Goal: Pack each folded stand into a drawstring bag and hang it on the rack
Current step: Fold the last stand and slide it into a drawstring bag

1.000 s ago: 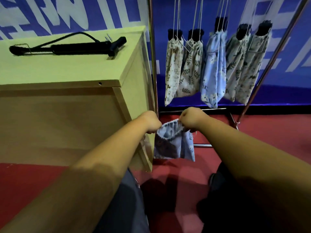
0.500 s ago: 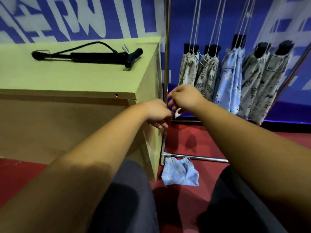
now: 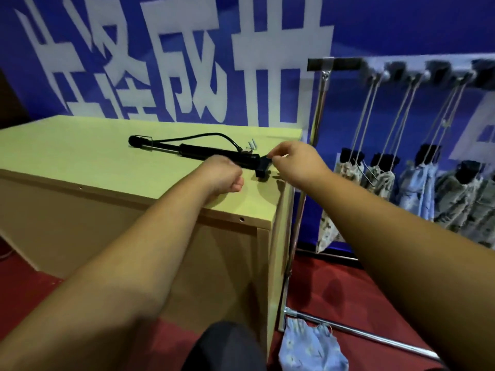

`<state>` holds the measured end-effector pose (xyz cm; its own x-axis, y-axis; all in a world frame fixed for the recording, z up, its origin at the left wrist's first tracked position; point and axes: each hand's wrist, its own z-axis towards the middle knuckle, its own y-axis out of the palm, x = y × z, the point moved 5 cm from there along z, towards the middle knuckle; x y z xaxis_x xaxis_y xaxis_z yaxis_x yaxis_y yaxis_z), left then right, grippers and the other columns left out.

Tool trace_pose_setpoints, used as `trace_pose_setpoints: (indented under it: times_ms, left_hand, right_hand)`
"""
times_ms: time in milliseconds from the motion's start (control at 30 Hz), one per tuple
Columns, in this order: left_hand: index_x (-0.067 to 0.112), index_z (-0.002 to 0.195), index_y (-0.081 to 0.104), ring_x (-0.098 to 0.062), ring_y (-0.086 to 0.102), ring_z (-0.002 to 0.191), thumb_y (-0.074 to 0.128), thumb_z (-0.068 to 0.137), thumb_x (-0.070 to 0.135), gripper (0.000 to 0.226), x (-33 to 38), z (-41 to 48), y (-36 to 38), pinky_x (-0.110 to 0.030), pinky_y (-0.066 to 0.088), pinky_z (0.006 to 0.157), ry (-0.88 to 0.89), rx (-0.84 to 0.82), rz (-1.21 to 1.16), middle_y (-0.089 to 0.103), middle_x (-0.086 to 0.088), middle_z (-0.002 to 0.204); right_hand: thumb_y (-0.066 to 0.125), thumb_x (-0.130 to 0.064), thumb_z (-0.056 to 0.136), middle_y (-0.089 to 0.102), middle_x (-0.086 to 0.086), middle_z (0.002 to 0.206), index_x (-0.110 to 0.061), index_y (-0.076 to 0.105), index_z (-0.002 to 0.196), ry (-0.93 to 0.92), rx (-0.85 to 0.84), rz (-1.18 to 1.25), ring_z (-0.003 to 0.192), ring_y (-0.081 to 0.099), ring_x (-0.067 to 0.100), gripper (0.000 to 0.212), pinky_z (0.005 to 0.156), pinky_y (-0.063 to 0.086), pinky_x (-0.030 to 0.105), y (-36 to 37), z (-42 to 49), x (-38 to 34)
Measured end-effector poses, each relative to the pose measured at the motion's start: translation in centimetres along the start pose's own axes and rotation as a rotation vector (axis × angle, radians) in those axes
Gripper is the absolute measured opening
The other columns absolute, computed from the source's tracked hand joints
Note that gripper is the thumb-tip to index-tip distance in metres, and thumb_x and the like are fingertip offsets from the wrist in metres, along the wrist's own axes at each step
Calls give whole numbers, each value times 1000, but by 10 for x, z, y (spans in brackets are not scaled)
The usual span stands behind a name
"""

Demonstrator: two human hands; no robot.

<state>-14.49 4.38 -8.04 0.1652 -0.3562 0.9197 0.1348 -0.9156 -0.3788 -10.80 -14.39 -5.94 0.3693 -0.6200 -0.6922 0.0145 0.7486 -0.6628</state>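
Note:
A folded black stand (image 3: 198, 151) with a looped cable lies on the yellow-green table top (image 3: 80, 156). My left hand (image 3: 223, 175) is curled into a fist just in front of the stand's right part; nothing shows in it. Close to the stand's right end, my right hand (image 3: 293, 160) pinches a small thin pale piece between thumb and fingertips. A light blue flowered drawstring bag (image 3: 312, 348) lies crumpled on the red floor by the rack's foot. Several filled bags (image 3: 417, 183) hang by cords from the rack (image 3: 334, 65) at the right.
The metal rack's upright (image 3: 316, 135) stands tight against the table's right side, and its base bar (image 3: 356, 334) runs along the floor. Two small screws (image 3: 64, 143) are not seen; small grey pins (image 3: 251, 144) lie behind the stand. A blue banner covers the wall.
The blue bag left my hands and dropped to the floor. Both hands rose from below the table's edge to its top, next to the stand. The view tilted upward.

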Motion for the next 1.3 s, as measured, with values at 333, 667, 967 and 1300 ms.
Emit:
trace_pose_setpoints:
  times_ms: [333, 667, 967, 1300]
  left_hand:
    - [-10, 117, 63, -19, 78, 63, 55, 104, 3, 20, -35, 34, -18, -22, 59, 52, -175, 148, -441, 78, -23, 92]
    - [-8, 118, 62, -18, 77, 61, 47, 107, 7, 24, -34, 35, -21, -22, 60, 54, -158, 85, -510, 76, -18, 81]
    - [11, 130, 60, -27, 80, 94, 65, 104, 31, 33, -11, 30, -13, -39, 67, 78, -31, 48, -436, 71, -11, 122]
    - [13, 136, 51, -29, 74, 112, 66, 102, 4, 38, 76, -6, 22, -49, 65, 90, 251, -20, -686, 68, -12, 130]
  right_hand:
    - [70, -43, 98, 73, 4, 101, -15, 72, 115, 46, -123, -309, 86, 70, 21, 33, 76, 64, 36, 55, 70, -27]
    - [71, -28, 100, 60, 4, 89, -17, 59, 105, 147, -121, -591, 95, 64, 27, 17, 90, 55, 38, 86, 91, -26]
    - [74, -39, 99, 72, 11, 96, -11, 68, 114, 183, -116, -235, 87, 73, 28, 33, 82, 66, 47, 32, 37, -18]
    - [70, -32, 102, 73, 15, 95, -9, 66, 114, 242, -160, -2, 71, 68, 26, 26, 57, 54, 33, -49, -43, -15]
